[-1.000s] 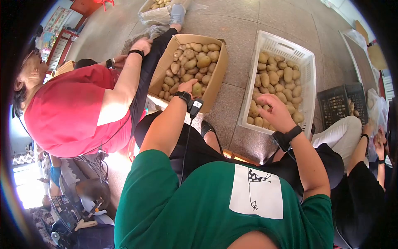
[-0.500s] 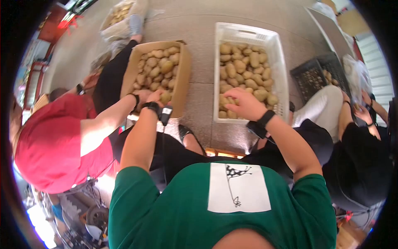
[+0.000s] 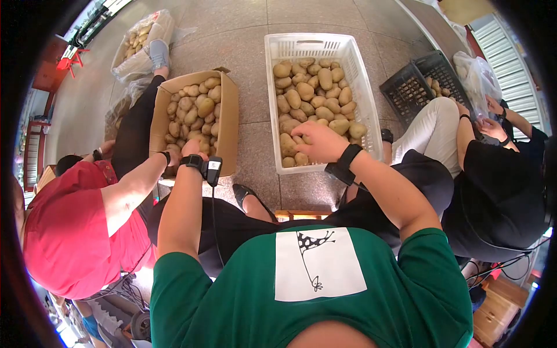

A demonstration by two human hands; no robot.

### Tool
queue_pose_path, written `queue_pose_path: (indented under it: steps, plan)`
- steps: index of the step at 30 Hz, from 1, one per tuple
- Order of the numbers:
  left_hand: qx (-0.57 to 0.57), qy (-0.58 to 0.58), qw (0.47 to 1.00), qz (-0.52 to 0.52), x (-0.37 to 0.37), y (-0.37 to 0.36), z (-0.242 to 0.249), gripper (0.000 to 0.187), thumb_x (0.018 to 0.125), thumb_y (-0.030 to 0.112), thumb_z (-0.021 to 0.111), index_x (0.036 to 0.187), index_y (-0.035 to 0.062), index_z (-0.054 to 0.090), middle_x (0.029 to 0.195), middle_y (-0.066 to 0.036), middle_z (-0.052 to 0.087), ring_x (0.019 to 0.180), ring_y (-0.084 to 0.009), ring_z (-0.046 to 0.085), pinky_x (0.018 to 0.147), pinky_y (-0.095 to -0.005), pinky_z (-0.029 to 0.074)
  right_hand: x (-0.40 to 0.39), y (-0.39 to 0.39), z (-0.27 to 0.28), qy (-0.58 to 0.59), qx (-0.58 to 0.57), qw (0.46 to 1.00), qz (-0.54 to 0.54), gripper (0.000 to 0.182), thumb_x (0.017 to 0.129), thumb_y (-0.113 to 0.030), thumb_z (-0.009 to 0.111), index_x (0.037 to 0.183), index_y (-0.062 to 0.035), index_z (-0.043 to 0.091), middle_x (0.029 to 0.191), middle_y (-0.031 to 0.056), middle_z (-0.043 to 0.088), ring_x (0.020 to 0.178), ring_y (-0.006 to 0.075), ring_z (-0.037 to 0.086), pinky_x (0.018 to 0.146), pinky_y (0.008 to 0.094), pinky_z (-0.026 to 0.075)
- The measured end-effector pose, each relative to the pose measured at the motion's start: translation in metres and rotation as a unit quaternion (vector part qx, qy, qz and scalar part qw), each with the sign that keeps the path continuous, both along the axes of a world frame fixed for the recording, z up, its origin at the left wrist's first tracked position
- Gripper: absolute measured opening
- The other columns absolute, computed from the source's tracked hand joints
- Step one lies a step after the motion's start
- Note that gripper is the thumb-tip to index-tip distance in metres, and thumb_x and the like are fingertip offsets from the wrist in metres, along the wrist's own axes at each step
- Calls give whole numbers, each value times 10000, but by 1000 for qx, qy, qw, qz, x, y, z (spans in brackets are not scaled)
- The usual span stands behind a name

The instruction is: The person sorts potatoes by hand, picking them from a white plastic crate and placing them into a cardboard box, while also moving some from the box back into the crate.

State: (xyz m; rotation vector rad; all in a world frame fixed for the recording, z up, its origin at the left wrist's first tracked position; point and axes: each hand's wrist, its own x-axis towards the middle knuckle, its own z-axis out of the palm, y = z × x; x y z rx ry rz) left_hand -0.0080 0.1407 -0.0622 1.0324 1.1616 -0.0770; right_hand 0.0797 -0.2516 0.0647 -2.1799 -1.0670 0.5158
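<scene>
My left hand [image 3: 192, 149] is at the near end of a cardboard box [image 3: 230, 116] of potatoes, its fingers closed around a potato [image 3: 203, 141] that is partly covered. A strap with a small black device circles that wrist. My right hand [image 3: 322, 141] reaches into a white plastic crate [image 3: 371, 110] heaped with potatoes [image 3: 305, 91]. Its thumb and fingers are apart, the fingertips right at a large potato [image 3: 288, 145] by the left wall. A smaller potato [image 3: 301, 159] lies below the thumb.
A person in a red shirt [image 3: 67, 226] sits at my left, one hand in the same cardboard box. Black crates [image 3: 409, 87] with potatoes stand at the right, near another person in black [image 3: 499, 203]. Farther back left is a plastic-lined container [image 3: 139, 43] of potatoes.
The view has swung right, so both containers appear farther left. My left hand has gone lower into the cardboard box with the potato. My right hand stays over the crate's near left part.
</scene>
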Motion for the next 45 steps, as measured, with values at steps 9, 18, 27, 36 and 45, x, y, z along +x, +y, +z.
queue_pose_path:
  steps: [9, 18, 27, 36, 45]
  plan:
    - [-150, -71, 985, -42, 22, -76, 66, 396, 798, 215, 496, 1145, 76, 365, 1115, -100, 359, 960, -234, 413, 757, -389, 420, 44, -52, -42, -112, -257, 937, -209, 423, 690, -191, 604, 1072, -56, 480, 1042, 185, 495, 988, 332, 476, 850, 384, 396]
    - [-156, -65, 985, 43, 29, -107, 93, 326, 843, 172, 477, 1121, 67, 344, 1121, -109, 327, 1012, -260, 403, 817, -376, 421, 64, -66, -70, -15, -444, 875, -194, 401, 726, -150, 543, 1099, -77, 417, 1077, 188, 477, 1020, 387, 455, 877, 453, 377]
    - [-161, -89, 982, 30, 28, -109, 95, 456, 848, 151, 451, 1237, 35, 244, 1184, -135, 311, 972, -277, 427, 814, -364, 415, 65, -68, -83, -104, -489, 852, -155, 460, 669, -180, 609, 1057, -13, 427, 868, 186, 594, 851, 292, 579, 817, 426, 408]
    - [-175, -88, 980, 22, 38, -126, 99, 251, 835, 145, 494, 1037, 31, 398, 993, -110, 442, 884, -266, 466, 761, -356, 431, 53, -57, -50, -13, -483, 868, -118, 275, 678, -192, 543, 840, 14, 630, 941, 190, 591, 880, 295, 574, 768, 341, 464]
    - [-220, -128, 957, -138, 47, -190, 120, 227, 849, 193, 482, 1010, 43, 430, 966, -109, 478, 877, -273, 482, 801, -404, 431, 22, -39, -7, 11, -154, 976, -152, 489, 641, -274, 601, 1052, -24, 511, 910, 229, 566, 888, 314, 544, 771, 343, 436]
